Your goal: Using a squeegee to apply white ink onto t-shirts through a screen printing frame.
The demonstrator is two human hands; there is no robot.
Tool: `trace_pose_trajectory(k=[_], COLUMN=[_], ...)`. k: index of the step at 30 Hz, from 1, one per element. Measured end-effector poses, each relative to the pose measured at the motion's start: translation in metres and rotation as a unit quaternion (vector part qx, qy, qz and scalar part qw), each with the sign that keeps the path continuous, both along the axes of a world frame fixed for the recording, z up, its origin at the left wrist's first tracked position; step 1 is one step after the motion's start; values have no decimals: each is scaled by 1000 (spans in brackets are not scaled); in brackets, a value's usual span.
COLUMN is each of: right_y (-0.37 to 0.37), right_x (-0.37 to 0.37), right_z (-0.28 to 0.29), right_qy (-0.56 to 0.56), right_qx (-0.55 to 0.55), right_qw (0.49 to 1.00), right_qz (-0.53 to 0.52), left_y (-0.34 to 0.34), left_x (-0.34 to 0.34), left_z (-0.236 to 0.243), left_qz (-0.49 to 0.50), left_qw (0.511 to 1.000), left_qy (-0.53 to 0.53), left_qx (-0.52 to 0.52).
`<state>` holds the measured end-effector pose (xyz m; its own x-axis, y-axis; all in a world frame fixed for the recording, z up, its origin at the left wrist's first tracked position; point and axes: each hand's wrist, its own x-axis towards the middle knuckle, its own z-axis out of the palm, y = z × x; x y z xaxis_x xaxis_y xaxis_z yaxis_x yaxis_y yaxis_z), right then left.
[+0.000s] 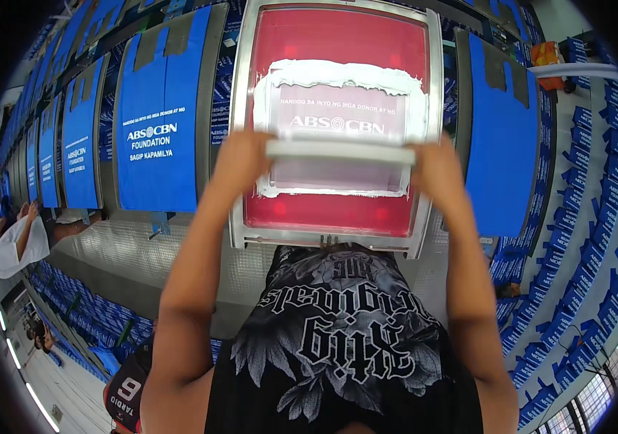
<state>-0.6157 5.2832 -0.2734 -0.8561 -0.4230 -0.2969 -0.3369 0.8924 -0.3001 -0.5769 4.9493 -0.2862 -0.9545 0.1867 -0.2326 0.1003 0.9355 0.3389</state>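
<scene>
A screen-printing frame [435, 79] with a metal border and red mesh [338, 36] lies in front of me. Across its middle runs a pale, bar-shaped squeegee [339, 152], gripped at its left end by my left hand [245, 158] and at its right end by my right hand [433, 168]. Both hands are closed and slightly blurred. Thick white ink [338, 71] is smeared in a rough rectangle around a see-through stencil window, heaviest along the far side. White lettering shows through the window, partly hidden by the squeegee.
A blue printed bag [161, 94] lies on a board to the left, with several more in a row beyond. To the right, an unprinted-looking blue bag [501, 155] lies on another board. Blue printed pieces [566, 217] hang or lie in rows. Other people [23, 235] are at the left.
</scene>
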Motion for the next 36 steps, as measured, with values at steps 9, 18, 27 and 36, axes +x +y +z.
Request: trace_pose_trajectory(k=[9,18,27,36], right_y=[-7,-21,-33,-73], right_x=[-33,-167,-190,-173], right_z=[-33,11,-18,10], right_qy=[52,-25,-91,21], right_qx=[1,-62,-15,-18], right_qw=[999,997,994,997], right_qz=[-9,23,53,78], left_y=[9,-4,73,101], left_x=[-39,-112,202,216], left_z=[-23,29,-66,-50], left_qz=[35,84,160,195], left_qw=[998,961,829,743], left_qy=[42,264,-449,-366], left_qx=[21,-22,292,526])
